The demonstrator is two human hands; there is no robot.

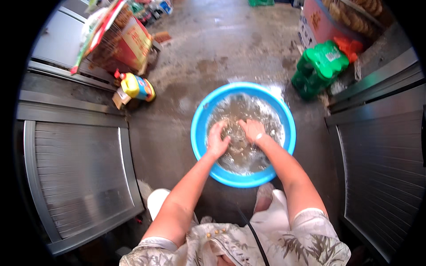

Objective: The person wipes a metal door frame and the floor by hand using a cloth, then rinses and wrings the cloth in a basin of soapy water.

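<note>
A round blue plastic basin sits on the floor in front of me, holding murky brownish water with white foam around its edge. Both hands are over the middle of the water, fingertips dipping in. My left hand has its thumb apart from its fingers and looks open. A short gap away, my right hand points inward with fingers stretched out and a pale band at the wrist. I see nothing held in either hand. Ripples and froth hide whatever lies under the surface.
A yellow jug with a red cap stands at the left beside red and yellow cartons. Green plastic bottles in a pack stand at the right, near a pink tub. Grey metal panels flank both sides. The floor looks wet.
</note>
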